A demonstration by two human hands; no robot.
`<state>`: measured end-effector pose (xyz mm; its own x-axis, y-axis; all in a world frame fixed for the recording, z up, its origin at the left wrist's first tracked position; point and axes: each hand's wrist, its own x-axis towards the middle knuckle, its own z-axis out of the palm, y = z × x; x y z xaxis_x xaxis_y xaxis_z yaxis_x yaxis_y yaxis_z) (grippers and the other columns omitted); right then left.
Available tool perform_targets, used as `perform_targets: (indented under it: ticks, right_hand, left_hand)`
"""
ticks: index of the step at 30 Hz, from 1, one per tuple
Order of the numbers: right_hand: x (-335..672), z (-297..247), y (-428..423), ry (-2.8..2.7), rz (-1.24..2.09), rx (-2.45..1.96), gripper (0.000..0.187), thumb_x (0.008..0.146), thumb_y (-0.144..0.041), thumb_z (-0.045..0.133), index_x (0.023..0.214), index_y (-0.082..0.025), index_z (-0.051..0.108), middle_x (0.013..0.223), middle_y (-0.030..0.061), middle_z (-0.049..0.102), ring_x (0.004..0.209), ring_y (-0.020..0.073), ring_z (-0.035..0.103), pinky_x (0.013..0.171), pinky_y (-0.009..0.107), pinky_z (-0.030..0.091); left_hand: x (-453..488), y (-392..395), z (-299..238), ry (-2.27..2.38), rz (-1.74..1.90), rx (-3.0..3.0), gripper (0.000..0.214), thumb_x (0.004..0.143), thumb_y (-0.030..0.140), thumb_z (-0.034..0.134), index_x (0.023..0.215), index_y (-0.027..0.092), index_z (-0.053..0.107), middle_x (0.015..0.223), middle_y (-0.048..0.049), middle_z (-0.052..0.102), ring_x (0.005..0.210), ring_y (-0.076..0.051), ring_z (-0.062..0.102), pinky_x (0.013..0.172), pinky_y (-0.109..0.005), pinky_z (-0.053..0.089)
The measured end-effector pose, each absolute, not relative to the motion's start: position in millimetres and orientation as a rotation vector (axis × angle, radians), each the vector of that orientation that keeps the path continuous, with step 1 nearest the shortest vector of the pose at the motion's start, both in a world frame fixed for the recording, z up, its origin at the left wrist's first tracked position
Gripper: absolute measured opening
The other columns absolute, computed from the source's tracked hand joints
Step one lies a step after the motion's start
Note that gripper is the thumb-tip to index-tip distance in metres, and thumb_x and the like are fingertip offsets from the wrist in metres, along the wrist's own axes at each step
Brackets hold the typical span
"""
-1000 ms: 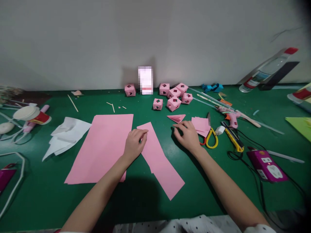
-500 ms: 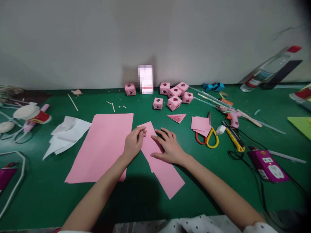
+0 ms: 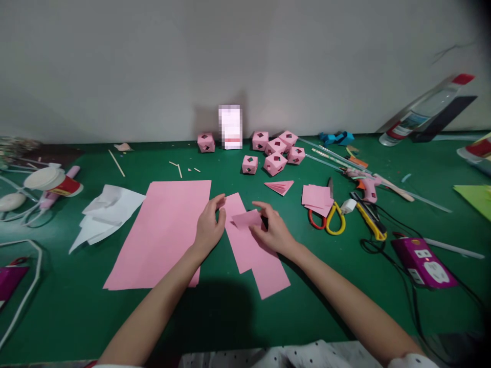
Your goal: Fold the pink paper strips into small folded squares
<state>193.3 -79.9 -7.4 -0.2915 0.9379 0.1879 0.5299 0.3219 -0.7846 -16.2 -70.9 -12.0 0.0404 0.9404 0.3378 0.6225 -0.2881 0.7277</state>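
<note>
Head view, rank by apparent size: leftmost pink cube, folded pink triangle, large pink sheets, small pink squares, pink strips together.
1. Large pink sheets
2. Pink strips, partly behind right hand
3. Small pink squares
4. Leftmost pink cube, folded pink triangle: too close to rank

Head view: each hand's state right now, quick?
Left hand: part open, thumb apart from fingers, nothing visibly held; whether it touches paper cannot be told.
Right hand: closed loosely on a pink strip, its far end raised.

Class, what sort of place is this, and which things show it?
Probably a papercraft worktable: pink paper strips lie in the middle, with scissors and a glue gun to their right.
</note>
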Motion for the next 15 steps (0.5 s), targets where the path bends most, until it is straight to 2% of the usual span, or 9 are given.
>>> perform_targets:
  ticks: [3,6,9,11,15]
  right_hand:
    - [195,-12,-76,-1.707,0.887,-1.287,0.049,0.079,-0.022,0.057,0.127,-0.021,0.045,0.102,0.0068,0.064,0.089,0.0219,0.062,0.082,0.037,0.049]
    - [199,-16,-70,-1.452,1.026,-1.226,0.034,0.079,-0.023,0.057,0.113,-0.020,0.052,0.104,0.0064,0.065,0.091,0.0202,0.063,0.081,0.033,0.050]
    - [204,-16,-65,-1.242,1.105,-1.202,0.023,0.077,-0.024,0.058,0.099,-0.019,0.056,0.097,0.0045,0.066,0.088,0.0195,0.062,0.082,0.033,0.048]
    - [206,-14,-63,-1.138,1.138,-1.183,0.019,0.078,-0.026,0.059,0.095,-0.019,0.058,0.094,0.0035,0.065,0.086,0.0189,0.061,0.082,0.032,0.047]
    - [206,-10,-63,-1.020,1.173,-1.195,0.016,0.079,-0.031,0.061,0.090,-0.018,0.060,0.089,0.0017,0.064,0.082,0.0176,0.058,0.079,0.030,0.045]
  left_hand:
    - [-14,-73,-12,1.516,0.958,2.090,0.043,0.093,0.022,0.042,0.136,0.021,0.039,0.125,-0.0111,0.061,0.111,-0.021,0.062,0.096,-0.041,0.049]
    - [-10,-75,-9,1.333,0.642,2.439,0.043,0.093,0.026,0.044,0.135,0.020,0.044,0.134,-0.0114,0.056,0.128,-0.025,0.049,0.108,-0.049,0.037]
    - [-7,-77,-8,1.152,0.468,2.676,0.041,0.094,0.031,0.042,0.133,0.020,0.049,0.141,-0.0104,0.050,0.137,-0.026,0.037,0.113,-0.052,0.027]
    - [-6,-79,-10,1.208,0.517,2.734,0.040,0.094,0.031,0.043,0.131,0.018,0.053,0.139,-0.0110,0.052,0.136,-0.027,0.039,0.112,-0.050,0.030]
    - [-5,-84,-17,1.526,0.713,2.688,0.035,0.094,0.027,0.043,0.119,0.012,0.063,0.123,-0.0143,0.064,0.121,-0.028,0.055,0.105,-0.046,0.040]
